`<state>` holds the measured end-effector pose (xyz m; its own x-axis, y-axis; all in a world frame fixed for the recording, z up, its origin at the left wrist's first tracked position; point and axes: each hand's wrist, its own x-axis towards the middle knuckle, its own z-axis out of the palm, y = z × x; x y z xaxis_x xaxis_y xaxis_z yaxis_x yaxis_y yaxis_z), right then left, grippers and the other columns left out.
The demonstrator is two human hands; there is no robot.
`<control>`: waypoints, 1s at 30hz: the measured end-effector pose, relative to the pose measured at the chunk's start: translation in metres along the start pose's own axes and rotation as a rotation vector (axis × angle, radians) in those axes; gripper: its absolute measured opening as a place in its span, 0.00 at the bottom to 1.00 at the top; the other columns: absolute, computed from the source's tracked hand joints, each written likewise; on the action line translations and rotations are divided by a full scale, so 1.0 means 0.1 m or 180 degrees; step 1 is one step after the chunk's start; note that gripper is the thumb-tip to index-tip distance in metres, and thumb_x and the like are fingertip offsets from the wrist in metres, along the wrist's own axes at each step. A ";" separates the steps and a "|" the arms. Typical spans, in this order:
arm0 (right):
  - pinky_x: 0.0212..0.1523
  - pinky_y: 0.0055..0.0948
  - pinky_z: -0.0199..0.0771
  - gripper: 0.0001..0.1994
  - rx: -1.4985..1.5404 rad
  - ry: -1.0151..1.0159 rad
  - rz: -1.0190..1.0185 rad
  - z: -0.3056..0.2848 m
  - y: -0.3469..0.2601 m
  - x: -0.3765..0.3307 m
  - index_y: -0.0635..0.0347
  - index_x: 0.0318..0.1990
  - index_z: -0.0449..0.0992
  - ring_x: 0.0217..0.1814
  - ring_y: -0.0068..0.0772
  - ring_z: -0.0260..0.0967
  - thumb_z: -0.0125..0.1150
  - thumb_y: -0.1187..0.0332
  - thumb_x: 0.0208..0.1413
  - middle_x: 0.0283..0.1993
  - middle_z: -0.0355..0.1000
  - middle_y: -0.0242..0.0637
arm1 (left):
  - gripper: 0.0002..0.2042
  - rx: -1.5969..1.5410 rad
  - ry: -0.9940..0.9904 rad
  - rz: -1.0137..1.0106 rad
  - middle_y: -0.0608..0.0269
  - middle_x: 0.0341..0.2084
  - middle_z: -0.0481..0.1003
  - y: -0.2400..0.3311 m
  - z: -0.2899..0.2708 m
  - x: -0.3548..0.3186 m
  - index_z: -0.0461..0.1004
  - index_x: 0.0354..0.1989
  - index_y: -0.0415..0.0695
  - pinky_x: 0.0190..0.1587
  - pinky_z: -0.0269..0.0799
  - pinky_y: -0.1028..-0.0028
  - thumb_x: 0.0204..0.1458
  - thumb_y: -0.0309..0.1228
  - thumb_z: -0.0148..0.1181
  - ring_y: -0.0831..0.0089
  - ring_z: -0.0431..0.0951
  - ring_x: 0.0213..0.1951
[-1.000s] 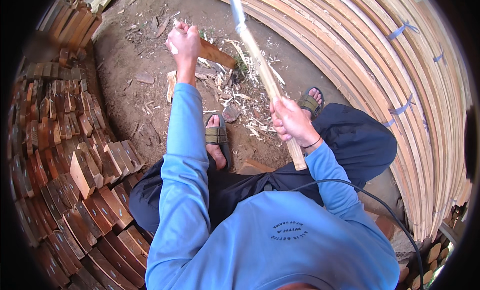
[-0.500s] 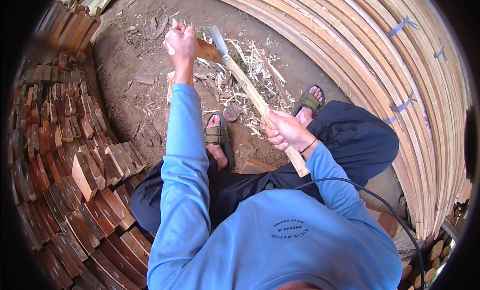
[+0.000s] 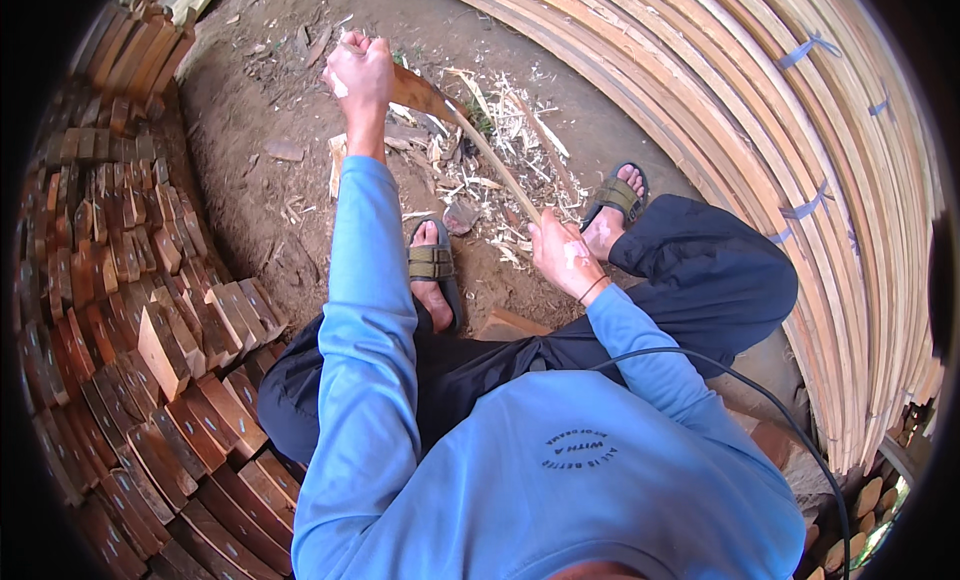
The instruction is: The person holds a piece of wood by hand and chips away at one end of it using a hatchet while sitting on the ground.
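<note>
— wood everywhere. what's in the hands?

— left hand [image 3: 360,72] is stretched out in front, fist clenched round the handle of a broad brown blade [image 3: 425,95]. the blade runs from the fist toward the right hand.

— and the right?

— right hand [image 3: 562,260] sits nearer the body, fingers wrapped round the lower end of a thin pale strip of wood [image 3: 495,165]. the strip slants up and away from that hand to the blade, and the two meet just beside the left fist. i can't tell whether the edge is biting into the strip or only lying on it.

— under the hands?

— dirt ground [image 3: 270,200] with a scatter of pale shavings [image 3: 500,190] lying between the two hands and a bit beyond the right one. two feet in sandals: left sandal [image 3: 432,265] below the left arm, right sandal [image 3: 615,198] just past the right hand.

— around them?

— stacked reddish-brown wood blocks [image 3: 150,310] on the far side of the left arm, well apart from the left hand. long pale slats [image 3: 800,180] bundled in a curve beyond the right hand. a black cable [image 3: 720,375] runs across the blue sleeve behind the right wrist.
</note>
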<state>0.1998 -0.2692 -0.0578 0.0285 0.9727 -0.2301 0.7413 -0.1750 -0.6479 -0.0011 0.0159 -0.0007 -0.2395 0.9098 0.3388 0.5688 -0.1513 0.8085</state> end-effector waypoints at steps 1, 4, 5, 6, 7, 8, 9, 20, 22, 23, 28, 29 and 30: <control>0.17 0.45 0.66 0.12 -0.0067 0.0162 -0.0325 0.01 0.01 -0.02 0.63 0.36 0.65 0.15 0.47 0.66 0.46 0.63 0.68 0.17 0.65 0.46 | 0.11 0.0020 -0.0011 0.0005 0.56 0.12 0.65 -0.01 -0.01 0.00 0.63 0.17 0.38 0.29 0.67 0.65 0.43 0.30 0.56 0.67 0.64 0.18; 0.08 0.29 0.54 0.14 0.2765 -0.1764 0.1914 -0.45 -0.24 0.11 0.58 0.35 0.62 0.10 0.24 0.55 0.44 0.59 0.70 0.16 0.57 0.29 | 0.11 0.0038 -0.0013 0.0056 0.56 0.12 0.65 -0.05 -0.07 0.03 0.63 0.17 0.38 0.29 0.67 0.65 0.43 0.29 0.57 0.68 0.64 0.18; 0.08 0.17 0.44 0.14 0.3780 -0.2084 0.1989 -0.54 -0.27 0.09 0.53 0.36 0.61 0.13 0.11 0.45 0.41 0.55 0.72 0.19 0.50 0.20 | 0.11 0.0006 0.0007 0.0052 0.56 0.12 0.65 -0.04 -0.06 0.07 0.63 0.17 0.38 0.28 0.67 0.65 0.43 0.29 0.57 0.68 0.64 0.18; 0.08 0.17 0.44 0.14 0.4319 -0.2258 0.1839 -0.60 -0.22 0.09 0.53 0.36 0.61 0.13 0.11 0.44 0.41 0.55 0.72 0.19 0.49 0.21 | 0.11 -0.0009 0.0017 0.0022 0.56 0.12 0.65 -0.04 -0.05 0.04 0.63 0.16 0.38 0.28 0.67 0.65 0.43 0.29 0.57 0.68 0.64 0.18; 0.08 0.17 0.44 0.14 0.4854 -0.2428 0.1672 -0.66 -0.16 0.12 0.53 0.37 0.61 0.12 0.11 0.43 0.41 0.55 0.72 0.19 0.49 0.21 | 0.11 -0.0023 0.0029 -0.0010 0.56 0.11 0.65 -0.05 -0.04 0.03 0.63 0.16 0.38 0.28 0.67 0.65 0.43 0.29 0.57 0.68 0.64 0.18; 0.08 0.18 0.43 0.14 0.5386 -0.2594 0.1487 -0.70 -0.14 0.14 0.53 0.38 0.61 0.12 0.11 0.42 0.40 0.55 0.72 0.19 0.49 0.22 | 0.11 -0.0044 0.0012 -0.0014 0.56 0.12 0.65 -0.05 -0.04 0.04 0.63 0.16 0.38 0.28 0.67 0.65 0.43 0.29 0.58 0.69 0.64 0.18; 0.08 0.16 0.43 0.14 0.5421 -0.2393 0.1405 -0.77 -0.21 0.12 0.53 0.37 0.61 0.11 0.11 0.41 0.41 0.55 0.72 0.19 0.50 0.21 | 0.12 -0.0060 -0.0015 -0.0024 0.56 0.12 0.65 -0.05 -0.03 0.03 0.63 0.16 0.38 0.28 0.67 0.65 0.42 0.29 0.58 0.69 0.63 0.18; 0.08 0.29 0.56 0.14 0.2176 -0.1574 0.1709 -0.38 -0.17 0.13 0.59 0.37 0.65 0.13 0.22 0.60 0.45 0.58 0.70 0.16 0.59 0.27 | 0.12 0.0083 0.0002 0.0109 0.57 0.11 0.63 -0.01 -0.04 -0.06 0.62 0.16 0.38 0.27 0.66 0.65 0.42 0.29 0.57 0.69 0.62 0.17; 0.08 0.20 0.46 0.12 0.4692 -0.2179 0.1958 -0.50 -0.13 0.13 0.55 0.38 0.62 0.12 0.15 0.47 0.43 0.57 0.71 0.18 0.51 0.21 | 0.12 0.0043 0.0008 0.0070 0.58 0.11 0.63 -0.06 -0.06 0.00 0.62 0.16 0.38 0.27 0.65 0.66 0.42 0.29 0.57 0.70 0.62 0.18; 0.09 0.19 0.44 0.12 0.5141 -0.2159 0.1811 -0.55 -0.10 0.17 0.54 0.38 0.62 0.12 0.14 0.44 0.43 0.57 0.72 0.19 0.49 0.20 | 0.11 -0.0148 0.0001 -0.0007 0.59 0.11 0.61 -0.08 -0.07 0.02 0.62 0.16 0.38 0.26 0.65 0.67 0.42 0.29 0.57 0.71 0.61 0.18; 0.10 0.23 0.52 0.13 0.2989 -0.0873 0.1332 -0.77 -0.34 0.20 0.57 0.37 0.65 0.13 0.17 0.53 0.44 0.58 0.71 0.19 0.56 0.24 | 0.12 -0.0183 0.0049 0.0041 0.67 0.11 0.61 -0.04 -0.06 -0.04 0.60 0.15 0.40 0.24 0.60 0.71 0.43 0.28 0.57 0.78 0.59 0.19; 0.18 0.33 0.67 0.15 0.1787 -0.0351 0.0598 -0.56 -0.20 0.23 0.63 0.38 0.69 0.18 0.26 0.66 0.47 0.59 0.69 0.19 0.63 0.33 | 0.13 -0.0247 0.0032 0.0055 0.71 0.12 0.60 -0.02 -0.05 -0.04 0.60 0.15 0.41 0.22 0.58 0.73 0.44 0.27 0.57 0.81 0.58 0.19; 0.21 0.35 0.70 0.15 0.1179 -0.0291 0.0408 -0.28 0.04 0.19 0.64 0.39 0.70 0.20 0.29 0.69 0.47 0.59 0.69 0.20 0.65 0.35 | 0.13 -0.0227 0.0001 0.0058 0.71 0.12 0.60 0.00 -0.02 -0.04 0.60 0.15 0.40 0.23 0.58 0.73 0.44 0.27 0.57 0.81 0.58 0.19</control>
<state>0.2224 -0.2474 -0.0445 0.0330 0.9249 -0.3788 0.4432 -0.3533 -0.8239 -0.0017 0.0116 -0.0013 -0.2298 0.9066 0.3540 0.5155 -0.1951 0.8344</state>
